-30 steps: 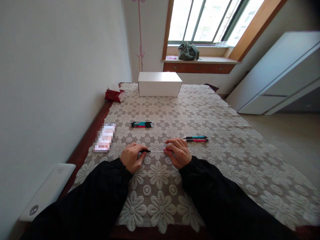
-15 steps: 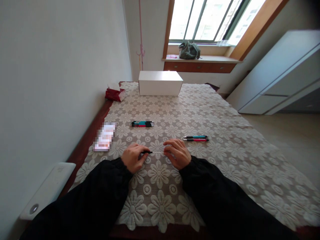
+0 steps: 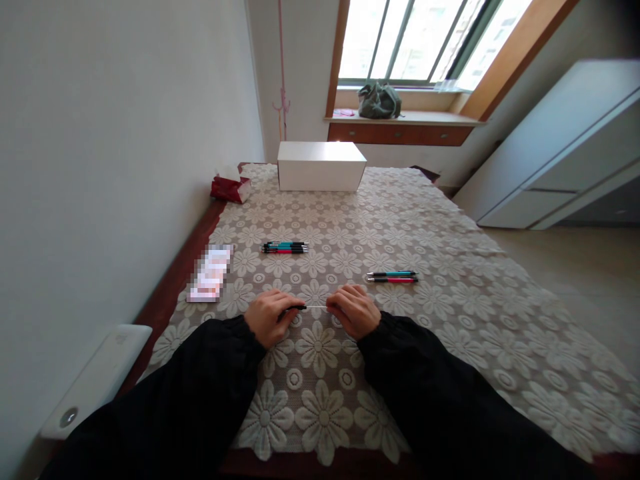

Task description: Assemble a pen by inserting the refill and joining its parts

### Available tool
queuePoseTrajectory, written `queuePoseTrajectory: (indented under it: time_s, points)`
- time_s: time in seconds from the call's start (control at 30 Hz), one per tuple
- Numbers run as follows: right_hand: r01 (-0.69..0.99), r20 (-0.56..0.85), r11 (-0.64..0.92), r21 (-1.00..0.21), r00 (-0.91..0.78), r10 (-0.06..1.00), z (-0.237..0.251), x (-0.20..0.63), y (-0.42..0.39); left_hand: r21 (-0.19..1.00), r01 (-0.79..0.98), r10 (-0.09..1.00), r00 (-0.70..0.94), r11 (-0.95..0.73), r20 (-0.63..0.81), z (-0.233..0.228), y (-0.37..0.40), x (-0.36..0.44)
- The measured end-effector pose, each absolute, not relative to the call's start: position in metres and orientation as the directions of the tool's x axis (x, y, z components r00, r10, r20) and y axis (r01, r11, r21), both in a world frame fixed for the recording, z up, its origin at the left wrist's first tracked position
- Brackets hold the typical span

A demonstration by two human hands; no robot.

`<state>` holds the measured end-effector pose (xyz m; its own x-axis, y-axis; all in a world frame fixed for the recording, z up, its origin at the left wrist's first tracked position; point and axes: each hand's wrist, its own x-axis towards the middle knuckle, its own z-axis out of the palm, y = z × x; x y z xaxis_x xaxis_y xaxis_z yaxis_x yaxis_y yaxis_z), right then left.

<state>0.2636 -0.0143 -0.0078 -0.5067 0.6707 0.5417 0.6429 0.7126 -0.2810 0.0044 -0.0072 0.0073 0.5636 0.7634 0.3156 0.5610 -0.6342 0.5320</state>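
Observation:
My left hand (image 3: pixel 269 317) is closed around a black pen part (image 3: pixel 299 307), its tip pointing right. A thin white rod, which looks like a pen refill (image 3: pixel 317 307), runs from that tip across to my right hand (image 3: pixel 356 313). The fingers of my right hand pinch the rod's far end, which they hide. Both hands rest low over the lace tablecloth (image 3: pixel 317 347). Just beyond my right hand lie two pens (image 3: pixel 393 277), one teal and black, one pink and black. Farther off, left of centre, several similar pens (image 3: pixel 285 247) lie side by side.
A pixelated flat item (image 3: pixel 210 273) lies at the left table edge. Behind it sits a red tissue pack (image 3: pixel 230 189). A white box (image 3: pixel 320 175) stands at the far end. The wall borders the table's left side, with a white device (image 3: pixel 95 383) near my left sleeve.
The fingers of my right hand have closed from a loose spread into a pinch at the end of the white rod. My left hand has barely moved.

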Motion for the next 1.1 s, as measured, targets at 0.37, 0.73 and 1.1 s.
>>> queuePoseTrajectory:
  time_s: [0.37,0.73,1.1]
  points:
    - [0.613,0.537,0.697,-0.372,-0.471,0.700,-0.0064,0.2646,-0.0149,0.545,0.596,0.802,0.510,-0.589,0.309,0.0041,-0.0061,0.0024]
    - [0.620,0.550,0.684,-0.385,-0.441,0.710,-0.0059,0.2648,-0.0151,0.555,0.578,0.797,0.505,-0.598,0.332,0.0100,-0.0090,0.0040]
    - [0.586,0.579,0.704,-0.400,-0.434,0.690,-0.0003,0.2633,-0.0184,0.549,0.521,0.751,0.536,-0.654,0.386,0.0099,-0.0100,0.0055]
